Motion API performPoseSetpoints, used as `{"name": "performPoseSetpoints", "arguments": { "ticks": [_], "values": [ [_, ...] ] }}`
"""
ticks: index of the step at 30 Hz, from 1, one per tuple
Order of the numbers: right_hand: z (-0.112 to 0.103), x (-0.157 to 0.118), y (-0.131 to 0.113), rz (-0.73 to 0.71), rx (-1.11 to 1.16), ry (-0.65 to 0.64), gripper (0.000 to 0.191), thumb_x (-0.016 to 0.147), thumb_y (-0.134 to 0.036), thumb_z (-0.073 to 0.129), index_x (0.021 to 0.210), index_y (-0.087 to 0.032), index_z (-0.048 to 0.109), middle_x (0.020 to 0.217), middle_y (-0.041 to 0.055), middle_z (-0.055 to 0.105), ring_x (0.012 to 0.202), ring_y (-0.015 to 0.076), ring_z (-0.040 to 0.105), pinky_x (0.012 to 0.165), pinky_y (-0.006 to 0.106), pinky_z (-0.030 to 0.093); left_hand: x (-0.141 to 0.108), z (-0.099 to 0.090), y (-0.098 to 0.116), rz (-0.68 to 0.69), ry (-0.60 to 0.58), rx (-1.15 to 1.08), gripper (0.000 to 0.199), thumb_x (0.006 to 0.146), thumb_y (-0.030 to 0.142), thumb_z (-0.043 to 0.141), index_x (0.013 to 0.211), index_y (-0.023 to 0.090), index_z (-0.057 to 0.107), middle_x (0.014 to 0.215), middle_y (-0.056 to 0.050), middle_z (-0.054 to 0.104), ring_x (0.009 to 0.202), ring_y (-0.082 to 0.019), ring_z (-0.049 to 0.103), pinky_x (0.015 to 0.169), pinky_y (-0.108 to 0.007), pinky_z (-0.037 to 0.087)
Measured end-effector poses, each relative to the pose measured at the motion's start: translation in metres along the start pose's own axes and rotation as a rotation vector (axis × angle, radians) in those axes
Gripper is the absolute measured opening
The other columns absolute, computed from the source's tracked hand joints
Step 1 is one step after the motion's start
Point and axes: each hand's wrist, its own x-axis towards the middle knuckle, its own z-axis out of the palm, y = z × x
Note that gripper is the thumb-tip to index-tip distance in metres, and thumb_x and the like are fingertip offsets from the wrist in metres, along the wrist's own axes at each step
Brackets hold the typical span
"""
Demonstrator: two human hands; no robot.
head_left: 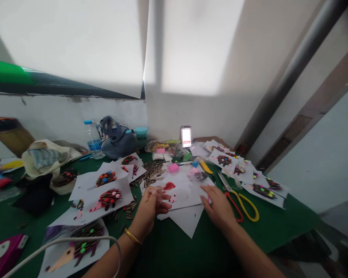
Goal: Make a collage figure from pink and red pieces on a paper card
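My left hand (154, 200) is closed, its thumb and forefinger pinching what looks like a clear plastic wrapper (156, 190). Just beyond its fingertips shows a red lump (169, 185), like modelling clay; whether it lies inside the wrapper I cannot tell. Under the fingers is a white sheet of paper (191, 195) bearing a faint rounded outline and a small pink animal face (173, 198). My right hand (216, 202) rests with its fingers apart at the sheet's right edge. A bit of pink shows beside those fingers, too small to name.
Red-and-yellow-handled scissors (240, 204) lie right of my right hand. Sunflower seeds (153, 172) are heaped behind the sheet, near pink clay (173, 168) and a yellow cutter (205, 166). Finished hedgehog pictures (107, 199) lie on both sides. A white cable (75, 238) crosses the lower left.
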Motion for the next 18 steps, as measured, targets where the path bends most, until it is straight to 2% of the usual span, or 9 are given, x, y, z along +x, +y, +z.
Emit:
{"name": "performPoseSetpoints", "arguments": {
  "ticks": [3,5,6,10,13,16,18],
  "values": [
    [-0.029,-0.022,0.043,0.214,-0.406,-0.043,0.038,0.086,-0.029,0.052,0.121,-0.017,0.063,0.116,0.0162,0.06,0.108,0.0337,0.053,0.092,0.048,0.042,-0.002,0.004,0.004,-0.021,0.006,-0.003,0.042,0.075,0.051,0.071,0.093,0.022,0.047,0.08,-0.001,0.069,0.055,-0.014,0.066,0.048,-0.023,0.05],
    [-0.043,-0.037,0.067,0.366,-0.528,-0.117,0.042,0.085,-0.032,0.053,0.124,-0.018,0.062,0.117,0.0169,0.059,0.103,0.0328,0.056,0.085,0.045,0.045,-0.003,0.007,0.004,-0.025,-0.007,-0.024,0.043,0.07,0.045,0.078,0.09,0.022,0.047,0.085,0.0,0.067,0.059,-0.013,0.066,0.054,-0.024,0.053],
    [-0.048,-0.042,0.076,0.397,-0.531,-0.159,0.043,0.086,-0.034,0.051,0.125,-0.017,0.062,0.116,0.017,0.058,0.101,0.0307,0.058,0.084,0.042,0.046,-0.003,0.007,0.004,-0.019,-0.019,-0.04,0.043,0.069,0.043,0.079,0.088,0.022,0.048,0.086,0.0,0.066,0.062,-0.013,0.066,0.058,-0.025,0.054],
    [-0.054,-0.045,0.087,0.451,-0.49,-0.259,0.051,0.088,-0.033,0.048,0.137,-0.017,0.052,0.104,0.0148,0.06,0.09,0.0265,0.063,0.078,0.036,0.047,-0.002,0.007,-0.001,0.028,-0.052,-0.077,0.039,0.066,0.036,0.083,0.084,0.02,0.052,0.08,0.002,0.063,0.073,-0.015,0.067,0.071,-0.027,0.053],
    [-0.056,-0.036,0.086,0.512,-0.416,-0.271,0.054,0.086,-0.028,0.049,0.139,-0.021,0.051,0.097,0.0119,0.062,0.081,0.0241,0.064,0.071,0.033,0.046,0.001,0.004,-0.005,0.073,-0.039,-0.059,0.042,0.059,0.028,0.087,0.089,0.019,0.058,0.082,0.001,0.065,0.079,-0.016,0.066,0.075,-0.027,0.051],
    [-0.065,-0.029,0.089,0.6,-0.241,-0.242,0.056,0.079,-0.026,0.055,0.135,-0.02,0.053,0.094,0.0094,0.063,0.078,0.0225,0.064,0.07,0.032,0.047,0.004,0.002,-0.008,0.121,-0.012,-0.061,0.044,0.058,0.027,0.087,0.092,0.019,0.06,0.081,0.001,0.067,0.079,-0.015,0.064,0.075,-0.025,0.049],
    [-0.074,-0.029,0.089,0.692,-0.022,-0.23,0.061,0.076,-0.028,0.059,0.135,-0.018,0.052,0.093,0.0083,0.065,0.075,0.0217,0.063,0.069,0.032,0.048,0.005,0.001,-0.008,0.142,-0.002,-0.068,0.044,0.059,0.028,0.086,0.093,0.019,0.059,0.081,0.0,0.067,0.079,-0.015,0.064,0.073,-0.025,0.048]
  ]
}}
